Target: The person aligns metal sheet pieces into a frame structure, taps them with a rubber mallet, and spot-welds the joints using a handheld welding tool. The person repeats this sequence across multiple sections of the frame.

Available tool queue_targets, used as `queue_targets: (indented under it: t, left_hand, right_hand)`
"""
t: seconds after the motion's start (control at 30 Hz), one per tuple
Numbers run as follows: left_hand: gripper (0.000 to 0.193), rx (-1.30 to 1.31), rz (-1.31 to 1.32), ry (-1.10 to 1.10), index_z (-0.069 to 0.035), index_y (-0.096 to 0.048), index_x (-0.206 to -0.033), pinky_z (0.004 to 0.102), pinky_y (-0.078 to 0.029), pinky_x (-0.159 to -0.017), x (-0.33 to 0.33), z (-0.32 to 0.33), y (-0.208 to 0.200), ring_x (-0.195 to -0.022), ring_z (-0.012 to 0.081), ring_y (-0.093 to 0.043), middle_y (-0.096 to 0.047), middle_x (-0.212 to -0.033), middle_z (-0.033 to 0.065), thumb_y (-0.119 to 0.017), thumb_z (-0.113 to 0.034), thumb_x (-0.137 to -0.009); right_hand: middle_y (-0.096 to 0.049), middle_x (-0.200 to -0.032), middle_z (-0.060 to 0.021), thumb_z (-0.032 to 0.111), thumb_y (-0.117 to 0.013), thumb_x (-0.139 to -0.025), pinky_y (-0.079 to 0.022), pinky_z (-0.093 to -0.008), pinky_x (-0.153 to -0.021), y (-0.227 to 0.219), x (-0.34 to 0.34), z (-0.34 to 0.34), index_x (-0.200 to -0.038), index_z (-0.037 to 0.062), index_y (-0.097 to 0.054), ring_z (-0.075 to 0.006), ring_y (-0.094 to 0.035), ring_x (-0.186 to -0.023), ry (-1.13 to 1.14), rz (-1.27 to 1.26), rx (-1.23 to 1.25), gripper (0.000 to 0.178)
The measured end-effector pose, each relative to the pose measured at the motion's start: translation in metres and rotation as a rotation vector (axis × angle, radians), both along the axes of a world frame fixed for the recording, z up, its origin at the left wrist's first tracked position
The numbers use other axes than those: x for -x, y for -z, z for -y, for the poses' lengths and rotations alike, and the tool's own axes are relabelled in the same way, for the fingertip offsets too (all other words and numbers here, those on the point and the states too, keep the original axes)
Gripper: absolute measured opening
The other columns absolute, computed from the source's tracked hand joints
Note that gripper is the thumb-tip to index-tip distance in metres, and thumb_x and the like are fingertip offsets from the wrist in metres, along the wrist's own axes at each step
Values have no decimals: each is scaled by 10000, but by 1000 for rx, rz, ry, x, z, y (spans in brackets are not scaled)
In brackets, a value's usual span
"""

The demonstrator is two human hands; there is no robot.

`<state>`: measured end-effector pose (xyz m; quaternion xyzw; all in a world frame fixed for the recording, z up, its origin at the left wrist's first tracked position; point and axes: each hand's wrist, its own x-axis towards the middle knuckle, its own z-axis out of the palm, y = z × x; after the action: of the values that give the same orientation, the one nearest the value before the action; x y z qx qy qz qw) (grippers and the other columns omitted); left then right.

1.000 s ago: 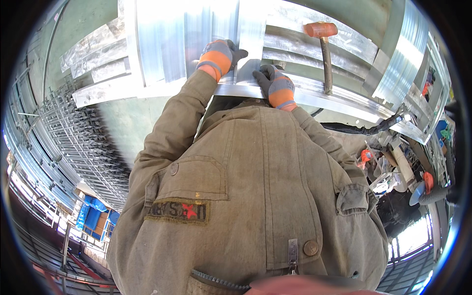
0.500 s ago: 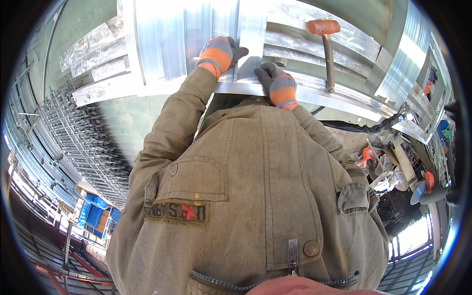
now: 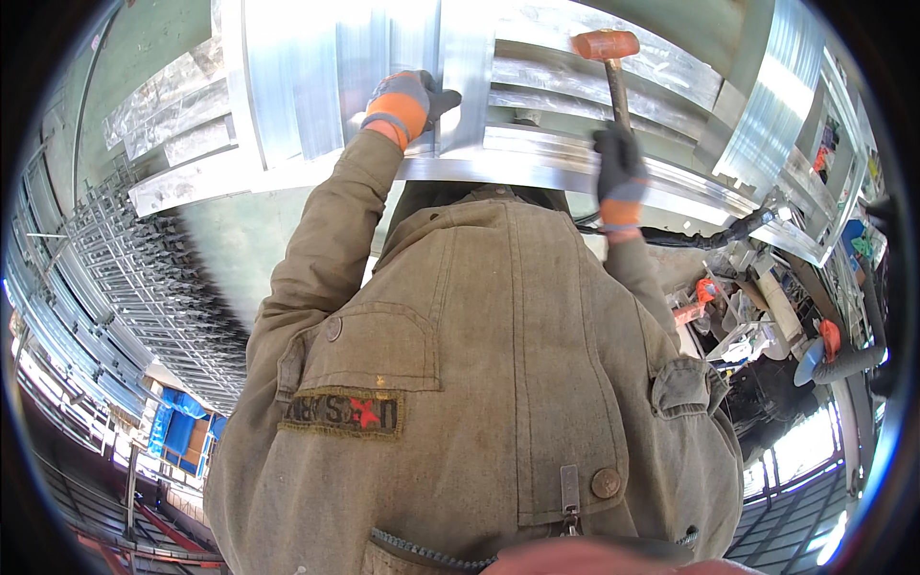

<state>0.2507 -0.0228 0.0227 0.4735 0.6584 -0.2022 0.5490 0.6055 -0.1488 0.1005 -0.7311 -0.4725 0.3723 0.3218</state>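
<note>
Both my hands wear grey gloves with orange bands. My left hand (image 3: 401, 103) rests on the ribbed, shiny metal panel (image 3: 316, 96), close to its right-hand seam; the thumb stands out to the right and the other fingers are partly hidden. To the right, my right hand (image 3: 621, 171), a little blurred, is closed round the lower handle of a mallet (image 3: 607, 45) with an orange-brown head. The mallet's head lies over the metal slats. Along the panel's near side runs a bright metal frame rail (image 3: 517, 172), just in front of my body.
Bare metal slats (image 3: 594, 86) span the frame right of the panel. Another ribbed sheet (image 3: 774, 91) lies farther right, with a dark hose (image 3: 704, 237) below it. Stacked metal bars (image 3: 144, 278) fill the left side. Mixed clutter and a corded disc tool (image 3: 813, 359) sit at the right.
My right hand has left the panel's near edge and moved right onto the mallet's handle. The mallet has tilted slightly. My left hand keeps its place on the panel while the view shifts a little.
</note>
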Motion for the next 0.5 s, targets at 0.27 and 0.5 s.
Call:
queue_targets:
  t: [0.27, 0.5]
  left_hand:
    - [616, -42, 5, -108, -82, -783, -1236, 432, -625, -772, 1, 8, -2, -798, 249, -761, -806, -928, 87, -827, -599, -903]
    - [593, -54, 16, -164, -91, -762, -1237, 411, -601, -767, 2, 15, -12, -796, 211, -714, -782, -887, 52, -809, -596, -930]
  right_hand:
    - [-770, -1273, -174, 288, -781, -1085, -598, -393, -981, -41, -341, 50, -1484, -47, -661, -249, -734, -1117, 603, 453, -220, 535]
    - [-727, -1329, -279, 544, -827, -1009, -574, -458, -1019, 33, -495, 115, -1544, -138, -519, -341, -723, -1176, 716, 543, 144, 920]
